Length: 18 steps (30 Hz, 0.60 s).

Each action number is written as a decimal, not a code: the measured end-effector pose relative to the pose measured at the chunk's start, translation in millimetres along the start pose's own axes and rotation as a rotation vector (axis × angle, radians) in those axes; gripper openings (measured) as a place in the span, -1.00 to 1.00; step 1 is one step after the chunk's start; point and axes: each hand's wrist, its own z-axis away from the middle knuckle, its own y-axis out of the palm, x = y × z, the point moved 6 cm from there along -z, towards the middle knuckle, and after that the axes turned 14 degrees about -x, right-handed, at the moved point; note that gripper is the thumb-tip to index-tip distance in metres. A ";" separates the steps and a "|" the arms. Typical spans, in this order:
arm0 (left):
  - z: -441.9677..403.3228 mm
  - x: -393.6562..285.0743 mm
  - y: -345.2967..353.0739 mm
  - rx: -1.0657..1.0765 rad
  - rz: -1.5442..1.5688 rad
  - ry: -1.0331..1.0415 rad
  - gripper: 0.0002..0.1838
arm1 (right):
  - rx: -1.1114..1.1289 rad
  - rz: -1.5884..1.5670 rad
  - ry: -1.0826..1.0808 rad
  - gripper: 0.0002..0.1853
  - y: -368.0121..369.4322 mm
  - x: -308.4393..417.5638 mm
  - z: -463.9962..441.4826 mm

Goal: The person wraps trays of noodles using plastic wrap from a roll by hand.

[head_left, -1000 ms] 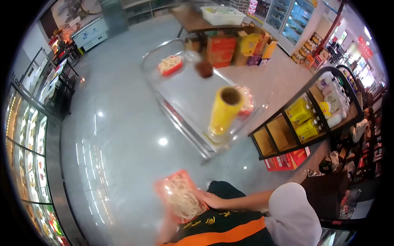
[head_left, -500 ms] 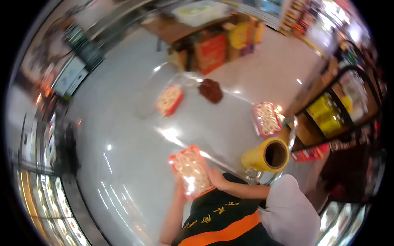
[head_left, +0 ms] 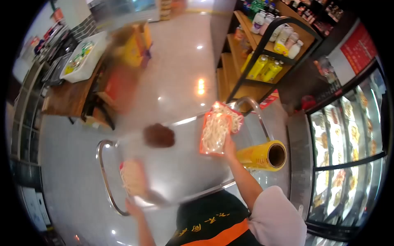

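My right hand grips the right edge of a red tray of pale noodle-like strips under clear film. Behind it, partly covered, is a second such tray. At the lower edge of a blurred third tray, on the left of the metal cart, is my left hand; its fingers are smeared, and whether they touch the tray is unclear. A brown lump sits at the cart's far side. The yellow film roll lies on the cart's right, its hollow end facing right.
Beyond the cart's right end stands a black-framed shelf with bottles. A lit display fridge is at the right. Far left are a wooden table with a white bin and blurred boxes. Metal handles rise at both cart ends.
The view has swung right and the cart is nearer. The tray both hands held is now in my right hand by the right-end tray; my left hand has come off it to the left tray.
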 end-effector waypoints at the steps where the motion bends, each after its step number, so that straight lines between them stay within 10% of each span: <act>1: -8.1 -25.2 -5.8 0.034 -0.092 0.021 -0.52 | -0.114 -0.105 0.102 -0.37 -1.6 -0.4 -6.5; 5: -38.7 -7.3 17.0 0.144 -0.152 0.098 -0.54 | -0.443 -0.473 -0.114 -0.35 15.5 -9.9 -75.9; 10: -49.7 -32.2 27.3 0.313 0.126 -0.046 -0.66 | -0.440 0.368 -0.092 -0.39 -10.1 12.9 -71.7; 15: -77.8 41.8 56.6 0.334 -0.058 0.113 -0.75 | -0.324 0.458 -0.391 -0.64 -26.5 19.8 -81.6; 18: -83.6 42.3 60.2 0.321 -0.260 0.346 -0.84 | -0.305 0.238 -0.699 -0.77 -56.3 172.8 58.7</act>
